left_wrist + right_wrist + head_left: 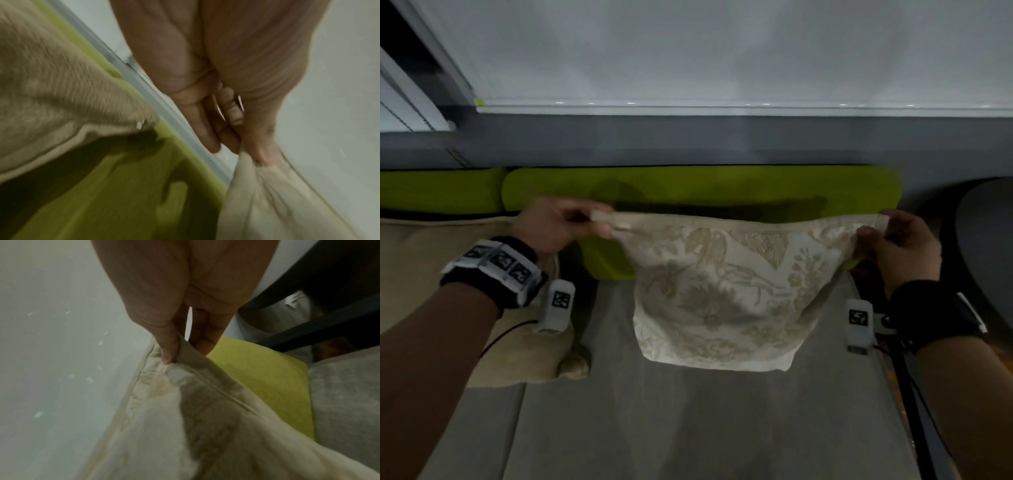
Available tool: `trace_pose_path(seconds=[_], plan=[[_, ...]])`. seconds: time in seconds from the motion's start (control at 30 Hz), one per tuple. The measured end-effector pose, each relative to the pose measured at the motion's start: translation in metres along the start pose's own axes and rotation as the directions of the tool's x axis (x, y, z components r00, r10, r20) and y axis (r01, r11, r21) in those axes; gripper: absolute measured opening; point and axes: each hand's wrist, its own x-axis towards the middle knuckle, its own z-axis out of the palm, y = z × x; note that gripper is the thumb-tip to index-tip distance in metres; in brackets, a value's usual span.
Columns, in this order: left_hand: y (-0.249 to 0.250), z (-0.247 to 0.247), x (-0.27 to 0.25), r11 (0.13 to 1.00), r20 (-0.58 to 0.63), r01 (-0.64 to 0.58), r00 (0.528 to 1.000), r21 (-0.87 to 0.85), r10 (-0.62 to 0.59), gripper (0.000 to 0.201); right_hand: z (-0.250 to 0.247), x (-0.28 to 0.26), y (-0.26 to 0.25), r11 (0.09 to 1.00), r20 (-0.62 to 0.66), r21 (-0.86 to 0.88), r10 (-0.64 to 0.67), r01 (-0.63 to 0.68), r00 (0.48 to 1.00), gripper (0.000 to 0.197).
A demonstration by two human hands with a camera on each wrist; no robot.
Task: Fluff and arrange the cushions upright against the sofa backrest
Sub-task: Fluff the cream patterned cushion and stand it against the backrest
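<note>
A cream cushion with a beige floral pattern (726, 291) hangs in the air over the grey sofa seat (688, 428), in front of the green backrest (705, 188). My left hand (589, 221) pinches its top left corner (252, 164). My right hand (873, 229) pinches the top right corner (164, 358), thumb on the fabric. The cushion sags between the two corners. A plain beige cushion (448, 274) lies flat on the seat at the left, below my left wrist; it fills the left of the left wrist view (51, 97).
A grey wall and white window blind (722, 51) rise behind the sofa. A dark round chair or table (989, 246) stands at the right, with black legs (308, 331) in the right wrist view. A second green backrest section (438, 190) continues left.
</note>
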Motion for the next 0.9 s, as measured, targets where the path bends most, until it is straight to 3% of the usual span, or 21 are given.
trace_pose_path(seconds=[0.13,0.2,0.27,0.3,0.37,0.47,0.6,0.7,0.77,0.8,0.9], plan=[[0.001,-0.006,0.006,0.999,-0.175,0.002,0.985,0.047,0.006,0.029,0.013,0.001,0.01,0.998,-0.031,0.063,0.014,-0.012,0.999,0.043],[-0.006,0.006,0.008,0.995,-0.173,0.075,0.981,-0.071,-0.086,0.018,0.019,0.001,0.016,0.966,0.015,0.232,0.113,-0.113,0.994,0.049],[-0.008,0.021,0.006,0.952,-0.154,0.134,0.971,-0.274,-0.181,0.024,0.02,0.001,0.02,0.886,0.145,0.358,0.259,-0.295,0.955,0.063],[-0.011,0.027,0.005,0.929,-0.137,0.142,0.97,-0.342,-0.199,0.031,0.018,0.0,0.021,0.873,0.217,0.335,0.294,-0.354,0.931,0.067],[-0.013,0.04,0.002,0.953,-0.134,0.109,0.979,-0.284,-0.152,0.032,0.017,-0.002,0.023,0.922,0.296,0.199,0.266,-0.332,0.917,0.054],[-0.02,0.035,0.006,0.929,-0.234,0.157,0.941,-0.335,-0.243,0.027,0.015,0.002,0.019,0.965,0.173,0.153,0.186,-0.213,0.967,0.009],[-0.037,0.013,0.016,0.928,-0.305,0.208,0.903,-0.308,-0.303,0.013,-0.017,0.028,0.0,0.935,-0.001,0.296,0.204,-0.195,0.979,0.017],[-0.036,0.016,0.017,0.916,-0.312,0.22,0.892,-0.335,-0.328,0.001,-0.033,0.037,-0.011,0.949,0.038,0.234,0.211,-0.214,0.977,0.013],[-0.032,0.025,0.018,0.914,-0.311,0.202,0.896,-0.352,-0.317,0.018,-0.021,0.031,-0.011,0.959,0.129,0.152,0.222,-0.241,0.966,0.005],[-0.03,0.029,0.017,0.913,-0.308,0.183,0.902,-0.364,-0.303,0.025,-0.011,0.025,-0.007,0.958,0.184,0.097,0.248,-0.269,0.951,0.013],[-0.027,0.033,0.022,0.927,-0.27,0.172,0.925,-0.332,-0.268,0.038,0.025,0.004,0.001,0.937,0.288,0.041,0.322,-0.347,0.902,0.065]])
